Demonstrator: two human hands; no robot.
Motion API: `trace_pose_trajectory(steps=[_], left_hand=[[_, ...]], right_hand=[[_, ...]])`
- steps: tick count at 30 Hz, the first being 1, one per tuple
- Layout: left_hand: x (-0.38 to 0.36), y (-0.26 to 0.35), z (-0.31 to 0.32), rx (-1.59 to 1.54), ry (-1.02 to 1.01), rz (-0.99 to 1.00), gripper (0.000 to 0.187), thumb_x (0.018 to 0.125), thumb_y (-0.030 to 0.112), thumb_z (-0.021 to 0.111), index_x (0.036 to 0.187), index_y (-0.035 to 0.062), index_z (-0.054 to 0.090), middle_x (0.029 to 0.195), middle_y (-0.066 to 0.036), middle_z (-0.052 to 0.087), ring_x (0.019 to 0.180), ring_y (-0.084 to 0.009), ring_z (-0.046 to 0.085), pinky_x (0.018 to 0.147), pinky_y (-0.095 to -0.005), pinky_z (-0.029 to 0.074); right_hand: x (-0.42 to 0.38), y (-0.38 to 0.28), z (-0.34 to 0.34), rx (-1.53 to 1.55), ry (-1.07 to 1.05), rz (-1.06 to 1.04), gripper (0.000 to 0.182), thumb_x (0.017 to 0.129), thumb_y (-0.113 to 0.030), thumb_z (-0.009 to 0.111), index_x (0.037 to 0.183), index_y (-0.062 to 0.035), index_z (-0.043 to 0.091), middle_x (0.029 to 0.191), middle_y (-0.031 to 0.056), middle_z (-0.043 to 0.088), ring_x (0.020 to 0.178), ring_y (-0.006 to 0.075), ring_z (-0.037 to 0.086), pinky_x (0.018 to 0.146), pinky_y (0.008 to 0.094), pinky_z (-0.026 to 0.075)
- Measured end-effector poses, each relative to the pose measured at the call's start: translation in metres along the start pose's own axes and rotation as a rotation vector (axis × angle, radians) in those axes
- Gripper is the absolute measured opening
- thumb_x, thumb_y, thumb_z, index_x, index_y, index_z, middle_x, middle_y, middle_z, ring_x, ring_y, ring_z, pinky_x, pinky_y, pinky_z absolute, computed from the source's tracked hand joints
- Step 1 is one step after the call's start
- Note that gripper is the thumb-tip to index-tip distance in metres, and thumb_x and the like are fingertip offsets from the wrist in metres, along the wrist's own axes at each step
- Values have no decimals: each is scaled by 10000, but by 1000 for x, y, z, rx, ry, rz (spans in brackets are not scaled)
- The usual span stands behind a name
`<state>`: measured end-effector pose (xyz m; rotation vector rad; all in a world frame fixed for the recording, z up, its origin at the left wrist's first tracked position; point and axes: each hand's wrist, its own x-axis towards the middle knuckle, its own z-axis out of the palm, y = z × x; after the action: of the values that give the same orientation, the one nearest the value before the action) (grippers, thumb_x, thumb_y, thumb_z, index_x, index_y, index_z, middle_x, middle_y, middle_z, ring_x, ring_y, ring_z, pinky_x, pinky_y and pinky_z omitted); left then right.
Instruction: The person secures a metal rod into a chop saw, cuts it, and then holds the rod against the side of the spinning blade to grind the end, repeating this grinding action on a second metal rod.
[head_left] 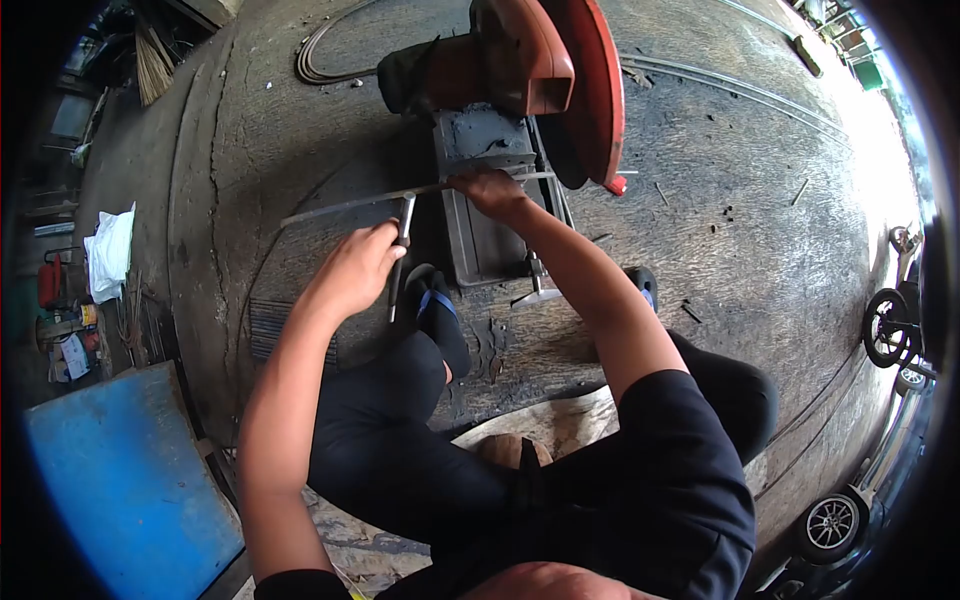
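My left hand (362, 265) is closed around the dark handle of a hammer (407, 215), whose bright metal head points up against a long thin metal bar (350, 207). My right hand (490, 190) grips that bar where it crosses the base (482, 245) of a red chop saw (520, 55). Past my right hand, the bar runs on toward the saw's red disc guard (605, 100). A screw-vise handle (537, 297) sticks out of the base's near end, under my right forearm.
The saw stands on a worn, blackened floor between my feet. A coiled cable (310, 62) lies at the far left. Long metal rods (740, 90) rest at the right. A blue panel (135, 480) is near left, and a car wheel (832, 522) shows at the lower right.
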<state>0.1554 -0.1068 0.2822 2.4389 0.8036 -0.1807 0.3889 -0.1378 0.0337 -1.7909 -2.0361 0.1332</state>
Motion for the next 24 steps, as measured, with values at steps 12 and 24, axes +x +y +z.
trace_pose_trajectory(steps=[12,24], left_hand=[[30,-3,13,-120,-79,-42,125,936,95,520,997,-14,525,841,-226,601,830,-424,589,707,-453,441],[36,4,18,-129,-65,-23,136,931,120,536,977,-8,527,874,-230,613,858,-430,593,716,-462,452]], right_hand=[[23,36,30,-57,24,-69,206,847,-153,538,1026,-122,636,957,74,629,886,293,633,718,409,550],[14,39,41,-197,103,-122,179,853,-168,542,1002,-130,634,879,57,635,839,244,651,670,375,557]])
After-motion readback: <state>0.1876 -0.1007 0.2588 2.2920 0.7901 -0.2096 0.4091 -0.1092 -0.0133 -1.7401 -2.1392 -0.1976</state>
